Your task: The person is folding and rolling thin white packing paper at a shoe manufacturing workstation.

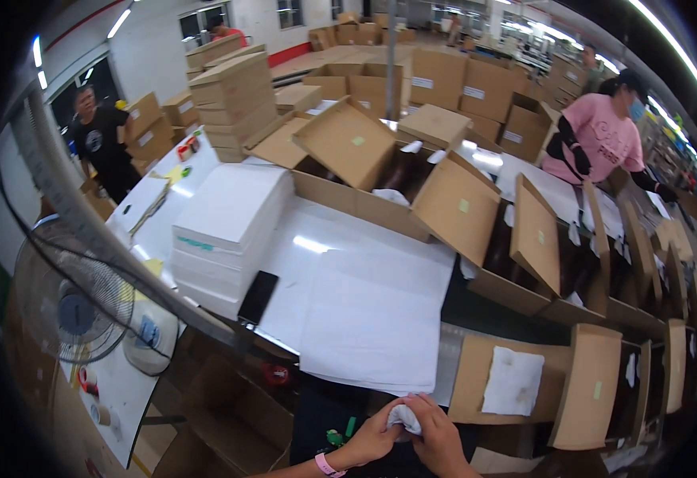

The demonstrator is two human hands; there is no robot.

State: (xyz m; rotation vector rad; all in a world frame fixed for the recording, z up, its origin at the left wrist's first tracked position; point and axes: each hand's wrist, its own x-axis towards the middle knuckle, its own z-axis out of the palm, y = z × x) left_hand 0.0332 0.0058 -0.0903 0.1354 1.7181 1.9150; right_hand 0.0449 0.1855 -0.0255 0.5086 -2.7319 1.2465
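Note:
Both of my hands meet at the bottom middle, closed round a crumpled wad of white paper (403,416). My left hand (374,440), with a pink band on its wrist, grips it from the left. From the right, the fingers of my right hand (436,436) press over it. Just beyond my hands lies a stack of flat white paper sheets (372,319) at the table edge. To the right, a stained white sheet (513,381) rests on a cardboard panel (471,378).
Open cardboard boxes (464,203) with raised lids run off to the right. A tall white paper stack (229,215) and a black phone (258,298) stand on the left of the table (297,223). A fan (75,315) is far left. A person in pink (603,131) works at right.

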